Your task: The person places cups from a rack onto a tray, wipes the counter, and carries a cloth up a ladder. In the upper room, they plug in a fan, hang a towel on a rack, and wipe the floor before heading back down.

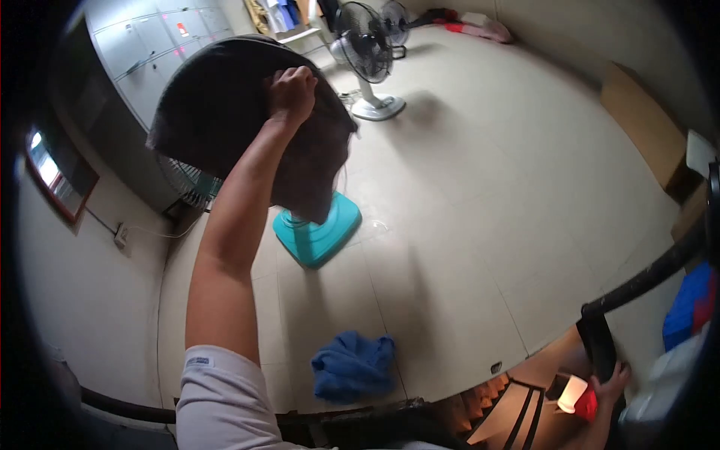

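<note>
My left hand (pixel 292 94), at the end of a raised arm, is closed on a large dark cloth (pixel 217 105). The cloth spreads over the upper part of a fan with a teal base (pixel 322 234) and hides most of it. Part of a wire fan guard (pixel 187 180) shows below the cloth's left edge. At the lower right, my right hand (pixel 611 382) is wrapped round the black post (pixel 598 345) of a railing. A crumpled blue cloth (pixel 352 367) lies on the floor in front of me.
A grey-white pedestal fan (pixel 367 60) stands further back, with another fan (pixel 394 22) behind it. Grey lockers (pixel 157 45) line the back left. Stairs (pixel 517 412) drop away below the floor's near edge. Cardboard (pixel 641 127) leans on the right wall.
</note>
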The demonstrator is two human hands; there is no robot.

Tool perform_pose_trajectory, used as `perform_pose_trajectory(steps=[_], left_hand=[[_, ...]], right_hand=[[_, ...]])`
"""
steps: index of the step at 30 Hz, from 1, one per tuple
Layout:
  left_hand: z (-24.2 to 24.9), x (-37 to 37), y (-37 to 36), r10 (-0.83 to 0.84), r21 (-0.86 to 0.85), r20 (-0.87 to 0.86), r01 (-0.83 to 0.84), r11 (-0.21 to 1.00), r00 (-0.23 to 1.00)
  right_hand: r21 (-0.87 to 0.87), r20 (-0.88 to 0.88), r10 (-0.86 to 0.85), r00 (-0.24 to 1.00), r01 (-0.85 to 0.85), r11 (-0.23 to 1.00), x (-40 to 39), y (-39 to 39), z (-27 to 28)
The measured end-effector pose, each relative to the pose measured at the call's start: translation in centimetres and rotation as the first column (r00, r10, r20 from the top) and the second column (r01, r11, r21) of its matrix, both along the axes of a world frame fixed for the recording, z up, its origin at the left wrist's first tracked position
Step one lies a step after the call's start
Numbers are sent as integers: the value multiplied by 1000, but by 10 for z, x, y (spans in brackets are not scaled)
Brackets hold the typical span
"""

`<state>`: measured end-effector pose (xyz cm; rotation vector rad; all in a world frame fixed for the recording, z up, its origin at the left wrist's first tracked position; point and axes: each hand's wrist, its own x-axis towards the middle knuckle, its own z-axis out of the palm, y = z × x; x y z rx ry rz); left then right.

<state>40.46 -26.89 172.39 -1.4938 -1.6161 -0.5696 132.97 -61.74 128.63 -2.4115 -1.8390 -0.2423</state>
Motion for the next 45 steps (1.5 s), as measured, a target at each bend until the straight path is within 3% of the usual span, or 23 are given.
perform_pose_trajectory(steps=[3, 5, 7, 9, 11, 13, 15, 16, 18, 21, 23, 26, 27, 31, 34, 36, 38, 40, 41, 43, 45], left_hand=[[-22, 34, -38, -69, -146, 141, 90, 985, 988], [-47, 64, -79, -204, -149, 61, 211, 966, 977], [-75, 94, -132, -313, -292, 69, 319, 902, 947], [-114, 120, -192, -315, -433, 200, 372, 821, 928], [-151, 142, -256, -297, -559, 329, 438, 704, 897], [-184, 156, -317, -120, -734, 421, 416, 537, 899], [-243, 150, -379, 38, -799, 439, 371, 473, 898], [-270, 156, -415, 53, -809, 378, 302, 505, 924], [-313, 168, -461, 85, -802, 248, 156, 576, 965], [-357, 180, -482, 140, -572, 367, 105, 814, 920], [-374, 176, -471, 47, -435, 321, 103, 895, 946], [-376, 175, -470, 41, -425, 267, 80, 902, 963], [-371, 179, -468, -13, -392, 353, 161, 906, 936], [-376, 177, -467, 53, -425, 273, 71, 902, 961], [-392, 161, -472, 4, -357, 309, 112, 927, 951], [-396, 159, -474, 92, -381, 352, 53, 923, 932], [-406, 156, -479, 92, -275, 352, 9, 961, 931], [-397, 168, -478, 59, -250, 288, 15, 968, 956], [-392, 179, -479, 164, -257, 269, -93, 962, 949], [-375, 190, -479, 83, -180, 277, -33, 983, 957], [-378, 187, -476, 79, -181, 328, -20, 983, 941]], right_hand=[[42, -27, 23, 999, -22, 999, -4, -3, 0], [64, 20, 47, 999, -48, 997, -5, -5, 2], [25, -5, 40, 999, -40, 999, -13, -2, 14], [57, 61, 53, 997, -56, 997, -15, 0, 14], [115, 119, 126, 985, -140, 984, -15, 2, 14], [75, 90, 90, 992, -97, 992, -29, 0, 30], [100, 127, 109, 986, -122, 987, -30, 0, 31], [89, 119, 97, 988, -108, 990, -29, 1, 31], [68, 130, 86, 988, -95, 993, -30, 4, 36], [157, 197, 151, 969, -183, 970, -22, 3, 23], [188, 174, 229, 958, -260, 947, -20, 7, 23], [229, 187, 292, 938, -330, 916, -25, 8, 30], [209, 172, 271, 947, -304, 930, -42, 8, 45], [174, 137, 216, 967, -238, 956, -44, 9, 44], [212, 203, 266, 942, -308, 928, -29, 4, 39], [242, 178, 274, 945, -312, 919, -31, 10, 34], [235, 65, 250, 966, -259, 937, -25, 10, 30], [286, 150, 212, 966, -248, 926, 3, 12, 0], [344, 200, 210, 957, -269, 900, 11, 9, -13], [255, 26, 193, 981, -193, 947, -16, -5, 16], [383, -36, 334, 942, -296, 875, -19, -13, 18]])
